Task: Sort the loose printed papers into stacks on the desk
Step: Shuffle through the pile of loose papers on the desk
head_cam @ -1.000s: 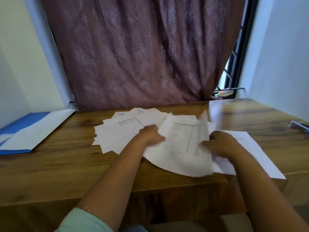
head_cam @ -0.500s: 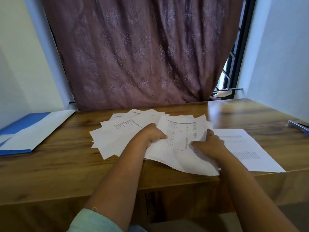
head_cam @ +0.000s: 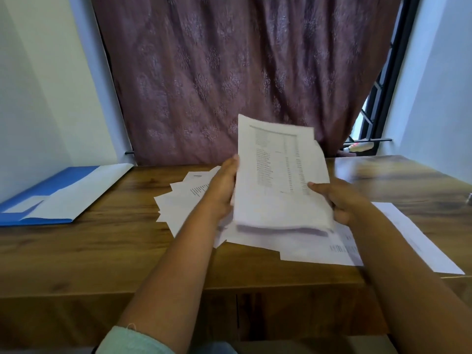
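Note:
A bundle of printed papers [head_cam: 278, 175] stands upright above the wooden desk [head_cam: 102, 241], its printed side facing me. My left hand [head_cam: 222, 190] grips its left edge and my right hand [head_cam: 339, 200] grips its right edge, thumb on the front sheet. Behind my left hand a fan of loose printed sheets [head_cam: 181, 200] lies on the desk. More sheets [head_cam: 306, 246] lie flat under the bundle, and a separate sheet [head_cam: 419, 236] lies on the right under my right forearm.
A blue folder with white sheets on it [head_cam: 58, 198] lies at the desk's left end. A small metallic object [head_cam: 469, 199] sits at the right edge. A maroon curtain [head_cam: 229, 72] hangs behind the desk, with a window grille [head_cam: 370, 118] to its right.
Both hands have gathered several sheets from the spread on the desk and lifted them upright into one bundle. The loose fan on the left is smaller.

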A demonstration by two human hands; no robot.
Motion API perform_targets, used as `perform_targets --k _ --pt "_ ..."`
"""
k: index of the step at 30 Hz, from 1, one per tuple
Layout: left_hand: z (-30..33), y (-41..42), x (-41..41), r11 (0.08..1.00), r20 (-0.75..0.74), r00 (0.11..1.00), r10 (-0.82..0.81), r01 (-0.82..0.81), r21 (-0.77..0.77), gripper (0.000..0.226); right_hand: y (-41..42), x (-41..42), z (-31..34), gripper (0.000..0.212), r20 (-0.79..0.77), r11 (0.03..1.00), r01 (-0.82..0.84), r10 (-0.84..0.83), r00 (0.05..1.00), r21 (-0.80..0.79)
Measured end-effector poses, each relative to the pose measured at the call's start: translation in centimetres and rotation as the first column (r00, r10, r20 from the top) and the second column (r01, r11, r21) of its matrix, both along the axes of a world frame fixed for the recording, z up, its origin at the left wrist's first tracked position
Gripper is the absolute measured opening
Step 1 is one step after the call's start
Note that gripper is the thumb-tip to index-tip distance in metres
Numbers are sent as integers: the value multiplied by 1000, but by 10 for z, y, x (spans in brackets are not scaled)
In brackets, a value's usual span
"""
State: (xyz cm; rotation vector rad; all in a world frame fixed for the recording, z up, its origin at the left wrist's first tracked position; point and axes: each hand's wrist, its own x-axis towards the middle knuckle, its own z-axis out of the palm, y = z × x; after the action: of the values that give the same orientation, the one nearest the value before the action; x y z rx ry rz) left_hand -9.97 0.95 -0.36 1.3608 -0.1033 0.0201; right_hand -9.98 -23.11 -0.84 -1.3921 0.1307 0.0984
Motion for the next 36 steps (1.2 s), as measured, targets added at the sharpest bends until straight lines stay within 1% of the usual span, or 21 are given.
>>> perform_targets --k 1,2,3,5,6,7,8,9,10,12,13,16,20,22,24,25,27,28,29,33,36 --pt "1 14 4 993 -39 999 -32 27 -118 41 10 3 0 25 -24 998 40 -39 999 41" --pt "2 29 10 989 -66 998 1 -11 -149 45 21 3 -1 22 -57 995 70 -66 996 71" --pt "3 44 15 990 -97 994 46 -58 -131 46 33 4 -4 18 -77 994 94 -89 993 64" --pt "-4 77 28 963 -116 964 237 -218 157 37 63 4 -14 16 -106 991 129 -125 986 27" --pt "-12 96 34 870 -77 941 331 -272 411 29 80 3 -21 21 -118 992 128 -125 985 19" --pt "-23 115 39 688 1 922 387 -289 666 24 97 5 -29 26 -133 994 103 -98 986 30" --pt "-34 131 41 465 69 917 393 -263 845 28 112 4 -34 29 -149 998 63 -59 987 19" --pt "-43 143 42 261 79 924 374 -187 947 38 126 5 -40 28 -155 999 33 -35 987 -12" --pt "-48 150 42 154 41 928 370 -105 983 49 138 5 -41 28 -151 998 14 -23 988 -59" --pt "-46 151 38 133 -3 923 385 -53 990 54 153 11 -44 35 -129 993 18 -33 991 -117" --pt "-41 146 35 168 0 921 389 -71 983 52 157 13 -44 40 -119 992 27 -42 992 -124" --pt "-26 133 32 203 19 934 358 -98 974 55 165 12 -35 48 -122 973 136 -161 979 -187" --pt "-25 133 36 162 118 952 283 -169 972 51 158 21 -34 62 -123 916 228 -281 952 -329" --pt "-27 133 38 162 147 944 297 -202 966 54 153 25 -32 67 -117 921 170 -223 968 -350" --pt "-32 127 39 223 138 937 321 -217 950 59 146 26 -28 68 -132 933 93 -147 980 -347" --pt "-34 122 37 243 89 943 321 -173 955 67 142 27 -25 68 -140 931 72 -130 982 -357" --pt "-36 112 37 186 20 953 302 -80 979 95 134 28 -20 63 -141 935 55 -111 984 -351" --pt "-37 109 40 171 15 947 321 -74 983 103 131 27 -17 58 -147 947 41 -92 985 -318" --pt "-37 107 43 190 24 940 340 -93 977 103 128 26 -14 53 -154 959 21 -67 986 -283" --pt "-43 113 53 322 46 958 283 -139 937 69 121 27 -10 42 -179 976 16 -56 982 -217" --pt "-40 124 51 369 56 950 308 -173 913 75 120 29 -16 31 -168 977 26 -63 984 -212"
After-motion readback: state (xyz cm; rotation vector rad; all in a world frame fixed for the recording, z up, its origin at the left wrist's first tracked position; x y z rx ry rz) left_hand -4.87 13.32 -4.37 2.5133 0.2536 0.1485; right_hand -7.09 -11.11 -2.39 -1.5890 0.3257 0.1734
